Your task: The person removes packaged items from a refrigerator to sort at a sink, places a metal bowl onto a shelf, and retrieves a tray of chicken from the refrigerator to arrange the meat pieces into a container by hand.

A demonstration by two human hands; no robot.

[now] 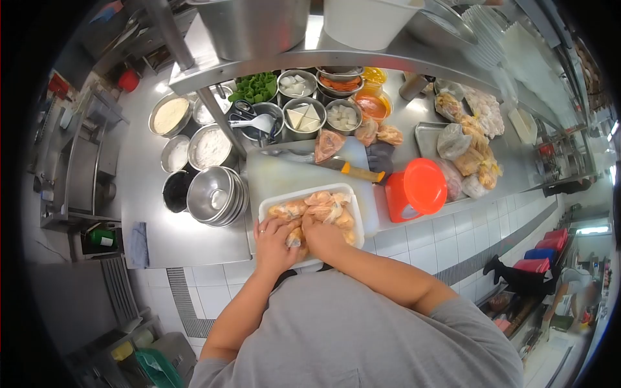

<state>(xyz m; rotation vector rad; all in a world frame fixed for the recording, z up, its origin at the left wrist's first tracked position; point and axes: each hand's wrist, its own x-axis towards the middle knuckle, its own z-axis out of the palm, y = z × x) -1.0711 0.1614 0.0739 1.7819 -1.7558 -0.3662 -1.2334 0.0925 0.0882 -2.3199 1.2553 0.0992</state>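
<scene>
A white tray (pixel 264 210) at the front edge of the counter holds several bagged pieces of orange-pink food (pixel 320 210). My left hand (pixel 276 242) lies over the tray's left side, its fingers curled down on a bagged piece. Beside it my right hand (pixel 322 239) reaches into the middle of the tray, its fingertips hidden among the bags. Behind the tray is a white cutting board (pixel 291 174), with a yellow-handled knife (pixel 362 172) lying across it. More bagged meat (pixel 328 143) rests at the board's back edge.
Stacked metal bowls (pixel 213 194) stand left of the board, an orange-red container (pixel 414 191) right of it. Bowls of ingredients, including tofu (pixel 304 118) and greens (pixel 254 87), line the back under a metal shelf (pixel 362 63). A metal tray (pixel 427 139) holds more bags.
</scene>
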